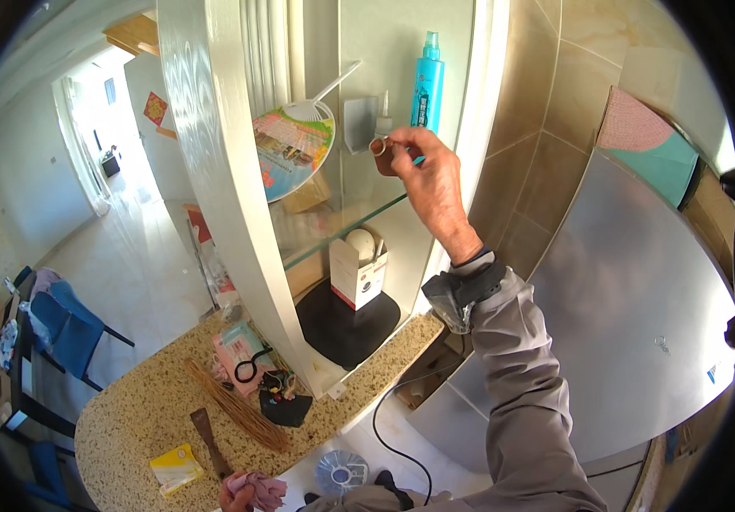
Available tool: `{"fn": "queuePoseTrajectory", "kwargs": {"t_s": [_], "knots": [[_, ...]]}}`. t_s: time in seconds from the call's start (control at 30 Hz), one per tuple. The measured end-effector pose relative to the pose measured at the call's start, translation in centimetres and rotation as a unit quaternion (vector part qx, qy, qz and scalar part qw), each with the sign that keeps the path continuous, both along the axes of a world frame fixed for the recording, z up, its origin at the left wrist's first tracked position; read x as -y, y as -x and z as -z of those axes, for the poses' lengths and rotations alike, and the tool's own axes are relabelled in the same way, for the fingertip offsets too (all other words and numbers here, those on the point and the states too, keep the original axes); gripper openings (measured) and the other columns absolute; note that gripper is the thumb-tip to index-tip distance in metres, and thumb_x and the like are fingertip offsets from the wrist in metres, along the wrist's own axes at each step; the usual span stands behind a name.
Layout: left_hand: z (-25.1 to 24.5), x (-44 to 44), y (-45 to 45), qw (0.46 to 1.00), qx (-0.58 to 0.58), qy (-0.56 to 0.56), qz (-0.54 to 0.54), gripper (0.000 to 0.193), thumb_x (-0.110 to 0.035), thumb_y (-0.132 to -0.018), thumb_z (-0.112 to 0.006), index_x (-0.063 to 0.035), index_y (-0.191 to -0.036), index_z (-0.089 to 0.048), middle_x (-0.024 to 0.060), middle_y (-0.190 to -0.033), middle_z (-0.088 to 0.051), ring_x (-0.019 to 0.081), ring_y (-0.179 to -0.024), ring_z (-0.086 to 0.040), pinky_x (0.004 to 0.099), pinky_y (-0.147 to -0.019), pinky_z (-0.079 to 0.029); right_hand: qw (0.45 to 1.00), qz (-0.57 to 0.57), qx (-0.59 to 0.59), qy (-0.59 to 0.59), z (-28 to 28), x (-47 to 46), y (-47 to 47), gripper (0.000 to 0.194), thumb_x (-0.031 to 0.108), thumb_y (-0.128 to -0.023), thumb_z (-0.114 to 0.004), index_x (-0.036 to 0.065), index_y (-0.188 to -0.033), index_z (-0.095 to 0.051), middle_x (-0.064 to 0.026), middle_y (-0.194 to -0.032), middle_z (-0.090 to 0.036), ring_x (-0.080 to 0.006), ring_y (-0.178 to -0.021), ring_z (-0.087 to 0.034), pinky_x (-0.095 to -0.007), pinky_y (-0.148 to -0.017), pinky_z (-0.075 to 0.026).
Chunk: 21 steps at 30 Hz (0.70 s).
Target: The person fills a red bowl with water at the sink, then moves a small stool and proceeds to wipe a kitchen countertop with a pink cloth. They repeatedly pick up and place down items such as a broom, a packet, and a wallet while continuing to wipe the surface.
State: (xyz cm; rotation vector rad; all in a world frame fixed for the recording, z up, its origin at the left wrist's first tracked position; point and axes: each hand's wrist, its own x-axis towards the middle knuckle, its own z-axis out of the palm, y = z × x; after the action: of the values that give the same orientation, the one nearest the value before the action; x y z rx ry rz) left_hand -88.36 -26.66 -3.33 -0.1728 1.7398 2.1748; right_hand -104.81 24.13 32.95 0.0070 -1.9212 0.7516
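My right hand (428,179) is raised at the glass shelf (342,232), its fingers closed on a small brown jar (384,160) with an open, pale rim. Just behind it stand a blue spray bottle (427,89) and a small pale nozzle bottle (384,115). A round plastic hand fan (297,147) leans to the left on the same shelf. Low in the view, my left hand (237,496) grips a crumpled pink cloth (263,491) by the counter's edge. A flat dark scraper-like tool (208,441) lies on the granite counter (130,397), its lower end beside that hand.
Below the shelf, an open white box (359,272) stands on a black mat (348,329). The counter bears a straw whisk (236,403), a yellow packet (176,469) and a pink packet (236,365). A black cable (399,451) hangs by a large water bottle (340,472) on the floor.
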Motion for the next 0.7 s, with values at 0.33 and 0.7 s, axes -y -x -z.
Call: {"fn": "queuePoseTrajectory", "kwargs": {"t_s": [0.33, 0.7], "knots": [[-3.4, -1.0, -1.5, 1.000, 0.012, 0.011, -0.003, 0.034, -0.033, -0.101, -0.058, -0.0005, -0.110, -0.062, 0.0181, -0.092, -0.073, 0.0191, -0.064, -0.067, 0.0265, -0.052, -0.052, 0.872, 0.060, 0.029, -0.486, -1.5, 1.5, -1.3, 0.017, 0.006, -0.081, -0.069, 0.008, -0.098, -0.065, -0.0078, -0.096, -0.062, -0.0289, -0.095, -0.065, -0.0403, -0.071, -0.058], [-4.8, -1.4, -2.8, 1.000, 0.000, 0.019, -0.018, 0.038, -0.029, -0.103, -0.056, 0.0031, -0.124, -0.062, 0.0188, -0.099, -0.073, 0.0237, -0.070, -0.071, 0.0299, -0.060, -0.058, 0.896, 0.023, -0.027, -0.442, -1.0, 3.4, -2.1, 0.018, 0.007, -0.080, -0.069, 0.008, -0.098, -0.068, -0.0078, -0.094, -0.064, -0.0273, -0.090, -0.067, -0.0393, -0.068, -0.059]]}}
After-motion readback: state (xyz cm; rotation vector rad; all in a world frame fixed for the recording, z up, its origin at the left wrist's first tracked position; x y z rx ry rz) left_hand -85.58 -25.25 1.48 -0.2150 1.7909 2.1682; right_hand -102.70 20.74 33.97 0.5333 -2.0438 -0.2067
